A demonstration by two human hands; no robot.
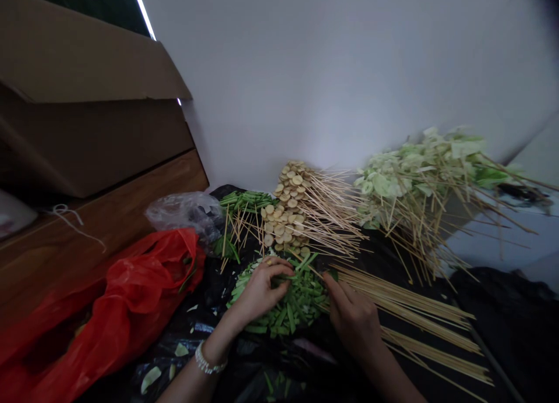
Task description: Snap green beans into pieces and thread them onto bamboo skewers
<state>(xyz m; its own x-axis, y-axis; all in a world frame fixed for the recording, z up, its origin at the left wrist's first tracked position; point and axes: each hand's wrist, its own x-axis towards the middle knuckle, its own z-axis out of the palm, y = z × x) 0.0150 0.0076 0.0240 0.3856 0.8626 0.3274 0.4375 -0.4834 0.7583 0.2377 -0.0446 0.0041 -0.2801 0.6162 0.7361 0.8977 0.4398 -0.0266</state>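
A heap of cut green vegetable pieces (290, 315), like sliced beans or stems, lies on black plastic. Over its left side is my left hand (264, 286), a ring on one finger, with fingers and thumb curled together at the greens; what is between the fingertips is too unclear to name. My right hand (353, 313) pinches a thin bamboo skewer (312, 268) at the heap's right edge. The skewer points up and left, toward my left fingertips, with green strips close to its tip.
Loose bamboo skewers (419, 301) lie at the right. Behind are skewered potato-like slices (290, 211), skewered green strips (247, 200) and skewered leafy cabbage (419, 170) against the wall. A red plastic bag (135, 286), a clear bag (186, 214) and a cardboard box (96, 141) stand left.
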